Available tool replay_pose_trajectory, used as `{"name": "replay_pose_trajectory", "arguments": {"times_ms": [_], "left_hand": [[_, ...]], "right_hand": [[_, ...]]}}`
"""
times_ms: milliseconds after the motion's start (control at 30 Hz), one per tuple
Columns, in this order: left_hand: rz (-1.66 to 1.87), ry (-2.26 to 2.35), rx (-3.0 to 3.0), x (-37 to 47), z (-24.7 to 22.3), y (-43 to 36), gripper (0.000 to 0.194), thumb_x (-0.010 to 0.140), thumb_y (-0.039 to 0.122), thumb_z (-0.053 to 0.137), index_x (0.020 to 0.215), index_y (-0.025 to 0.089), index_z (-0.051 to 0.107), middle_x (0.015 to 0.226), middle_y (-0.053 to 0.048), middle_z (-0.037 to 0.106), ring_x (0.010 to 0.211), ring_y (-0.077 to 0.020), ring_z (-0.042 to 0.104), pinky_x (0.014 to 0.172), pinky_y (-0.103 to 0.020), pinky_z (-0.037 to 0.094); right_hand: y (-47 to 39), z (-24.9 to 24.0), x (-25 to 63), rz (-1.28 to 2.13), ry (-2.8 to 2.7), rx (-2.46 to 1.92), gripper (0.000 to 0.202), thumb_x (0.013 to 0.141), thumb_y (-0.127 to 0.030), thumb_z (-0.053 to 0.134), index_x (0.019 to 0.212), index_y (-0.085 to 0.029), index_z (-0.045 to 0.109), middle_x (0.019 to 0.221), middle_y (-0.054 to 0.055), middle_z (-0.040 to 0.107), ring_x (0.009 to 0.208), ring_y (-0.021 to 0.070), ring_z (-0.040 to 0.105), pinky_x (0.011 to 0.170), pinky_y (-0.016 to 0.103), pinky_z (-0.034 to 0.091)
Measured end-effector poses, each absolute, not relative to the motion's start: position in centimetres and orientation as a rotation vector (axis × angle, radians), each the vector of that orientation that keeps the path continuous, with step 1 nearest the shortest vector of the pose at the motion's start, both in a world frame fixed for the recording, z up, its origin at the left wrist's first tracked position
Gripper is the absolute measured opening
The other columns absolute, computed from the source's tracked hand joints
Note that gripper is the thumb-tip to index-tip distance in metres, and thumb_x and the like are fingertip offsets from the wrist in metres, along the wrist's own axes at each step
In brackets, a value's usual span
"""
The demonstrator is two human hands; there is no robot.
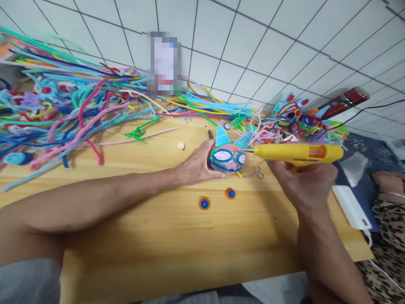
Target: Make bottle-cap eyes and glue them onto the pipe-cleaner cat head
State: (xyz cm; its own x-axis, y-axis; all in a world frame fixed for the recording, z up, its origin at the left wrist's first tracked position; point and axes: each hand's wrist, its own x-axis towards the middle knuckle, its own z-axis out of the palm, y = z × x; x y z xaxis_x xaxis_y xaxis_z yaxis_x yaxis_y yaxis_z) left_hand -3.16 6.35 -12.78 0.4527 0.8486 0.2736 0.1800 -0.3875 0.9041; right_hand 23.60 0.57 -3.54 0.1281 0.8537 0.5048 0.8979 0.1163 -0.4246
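My left hand (199, 164) is wrapped round the side of a small animal head (230, 158) made of pipe cleaners, with light blue pointed ears, white oval eyes ringed in blue and a pink nose. In my right hand (306, 181) is a yellow hot glue gun (294, 153), its metal nozzle pointing left at the head, close to the base of one ear. I cannot tell whether the nozzle touches it. Two orange discs with blue centres, a nearer disc (204, 203) and a second disc (230, 194), lie on the table below the head. Small scissors (257, 173) rest beside it.
Loose pipe cleaners (95, 105) heap along the table's left and back. A screen (164, 63), blurred, leans on the tiled wall. Finished colourful heads (289, 113) and a red cylinder (344, 101) stand back right. A white power strip (351, 207) lies at the right edge, near another person's arm (387, 181).
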Motion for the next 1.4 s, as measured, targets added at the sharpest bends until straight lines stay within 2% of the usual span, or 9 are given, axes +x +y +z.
{"name": "replay_pose_trajectory", "arguments": {"times_ms": [100, 333, 433, 533, 700, 800, 933, 1133, 1400], "left_hand": [[0.957, 0.876, 1.822, -3.2, -12.6, 6.3, 0.088, 0.069, 0.047, 0.096, 0.140, 0.020, 0.052, 0.137, -0.015, 0.063, 0.131, -0.0367, 0.063, 0.115, -0.056, 0.052], [0.952, 0.896, 1.786, -3.2, -12.7, 6.2, 0.089, 0.067, 0.048, 0.098, 0.138, 0.020, 0.052, 0.135, -0.015, 0.064, 0.127, -0.0368, 0.065, 0.112, -0.056, 0.054], [0.937, 0.900, 1.780, -3.2, -12.7, 6.2, 0.093, 0.066, 0.048, 0.098, 0.140, 0.019, 0.051, 0.136, -0.017, 0.064, 0.127, -0.0377, 0.064, 0.112, -0.058, 0.054], [0.943, 0.873, 1.800, -3.3, -12.7, 6.3, 0.098, 0.066, 0.046, 0.098, 0.146, 0.020, 0.048, 0.141, -0.017, 0.062, 0.132, -0.0382, 0.062, 0.116, -0.058, 0.051], [0.954, 0.822, 1.854, -3.4, -13.2, 6.4, 0.089, 0.071, 0.043, 0.096, 0.144, 0.019, 0.050, 0.142, -0.017, 0.061, 0.135, -0.0377, 0.061, 0.118, -0.058, 0.051], [0.962, 0.841, 1.853, -3.5, -13.7, 6.4, 0.086, 0.073, 0.044, 0.095, 0.143, 0.022, 0.049, 0.142, -0.016, 0.061, 0.135, -0.0367, 0.060, 0.119, -0.058, 0.051], [0.939, 0.889, 1.852, -3.6, -14.3, 6.3, 0.085, 0.073, 0.045, 0.096, 0.140, 0.023, 0.049, 0.138, -0.014, 0.062, 0.132, -0.0360, 0.062, 0.116, -0.059, 0.053], [0.920, 0.874, 1.840, -3.8, -14.1, 6.2, 0.090, 0.075, 0.044, 0.095, 0.146, 0.023, 0.045, 0.143, -0.014, 0.060, 0.135, -0.0346, 0.061, 0.119, -0.057, 0.052], [0.902, 0.851, 1.700, -3.7, -13.8, 6.1, 0.097, 0.070, 0.047, 0.100, 0.146, 0.023, 0.045, 0.145, -0.015, 0.060, 0.136, -0.0352, 0.062, 0.118, -0.055, 0.052]], "right_hand": [[0.6, -3.5, 23.1, -0.318, -1.865, -1.594, 0.031, 0.086, -0.044, 0.079, 0.109, -0.023, 0.077, 0.089, 0.008, 0.083, 0.069, 0.0264, 0.077, 0.064, 0.038, 0.063], [0.7, -3.7, 23.6, -0.461, -2.028, -1.471, 0.019, 0.087, -0.036, 0.075, 0.100, -0.022, 0.076, 0.092, 0.008, 0.084, 0.074, 0.0269, 0.079, 0.068, 0.039, 0.064], [0.7, -3.5, 24.0, -0.347, -1.947, -1.531, 0.026, 0.087, -0.043, 0.080, 0.104, -0.024, 0.076, 0.096, 0.009, 0.084, 0.079, 0.0285, 0.080, 0.071, 0.041, 0.065], [0.8, -3.3, 24.7, -0.096, -1.847, -1.578, 0.038, 0.084, -0.051, 0.087, 0.111, -0.026, 0.078, 0.094, 0.005, 0.083, 0.076, 0.0278, 0.079, 0.065, 0.039, 0.064], [1.1, -3.4, 26.5, 0.332, -1.721, -1.522, 0.030, 0.080, -0.051, 0.091, 0.095, -0.028, 0.078, 0.081, 0.000, 0.080, 0.066, 0.0243, 0.075, 0.056, 0.035, 0.062], [0.8, -3.9, 27.2, 0.350, -1.715, -1.467, 0.027, 0.078, -0.048, 0.092, 0.088, -0.028, 0.077, 0.082, 0.001, 0.079, 0.074, 0.0240, 0.076, 0.063, 0.036, 0.064], [0.0, -5.3, 27.9, 0.409, -1.652, -1.437, 0.028, 0.082, -0.047, 0.090, 0.098, -0.026, 0.081, 0.097, 0.005, 0.083, 0.085, 0.0255, 0.079, 0.074, 0.039, 0.067], [-0.4, -7.9, 28.2, 0.539, -1.565, -1.440, 0.029, 0.080, -0.050, 0.091, 0.090, -0.026, 0.078, 0.083, 0.001, 0.080, 0.071, 0.0210, 0.075, 0.064, 0.033, 0.064], [-0.7, -7.7, 26.9, 0.604, -1.568, -1.489, 0.033, 0.080, -0.052, 0.090, 0.092, -0.024, 0.077, 0.088, 0.002, 0.081, 0.078, 0.0226, 0.077, 0.070, 0.034, 0.066]]}}
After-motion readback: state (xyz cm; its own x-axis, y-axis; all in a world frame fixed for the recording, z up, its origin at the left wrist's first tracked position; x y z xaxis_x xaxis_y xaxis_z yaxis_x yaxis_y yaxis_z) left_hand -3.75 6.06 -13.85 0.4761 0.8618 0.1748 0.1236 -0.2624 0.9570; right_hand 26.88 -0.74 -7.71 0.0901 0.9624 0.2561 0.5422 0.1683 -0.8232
